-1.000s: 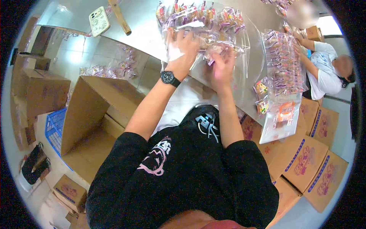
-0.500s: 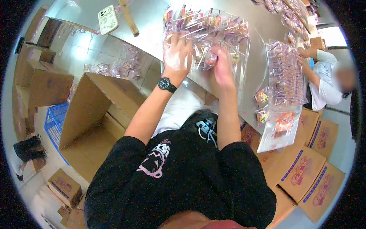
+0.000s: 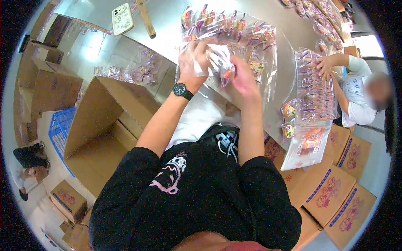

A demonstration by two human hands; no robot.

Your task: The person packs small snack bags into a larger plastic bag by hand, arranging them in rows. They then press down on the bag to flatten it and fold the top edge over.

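A large clear plastic bag (image 3: 268, 71) lies on the metal table, with a row of small wrapped snack packets (image 3: 215, 23) along its far side. My left hand (image 3: 193, 62), wearing a black watch, is at the bag's near left part. Shiny film covers its back, and its bent fingers grip the bag, partly hidden by glare. Between the fingers of my right hand (image 3: 245, 77) is a wrapped snack packet (image 3: 227, 74), held at the near edge of the bag. One more packet (image 3: 256, 66) with a yellow and green print shows just beyond that hand.
On the right lie a filled bag (image 3: 316, 83), two loose packets (image 3: 288, 111) and flat printed bags (image 3: 307, 142). A co-worker's hands (image 3: 328, 65) touch the filled bag. A phone (image 3: 122, 19) and wooden stick (image 3: 145, 19) lie far left. An open carton (image 3: 96, 125) stands left; closed cartons (image 3: 331, 188) are stacked right.
My right hand has drawn the packet slightly back toward me, and the film between my hands has lifted. My left hand's fingers have bent. The co-worker's hands have shifted over the filled bag.
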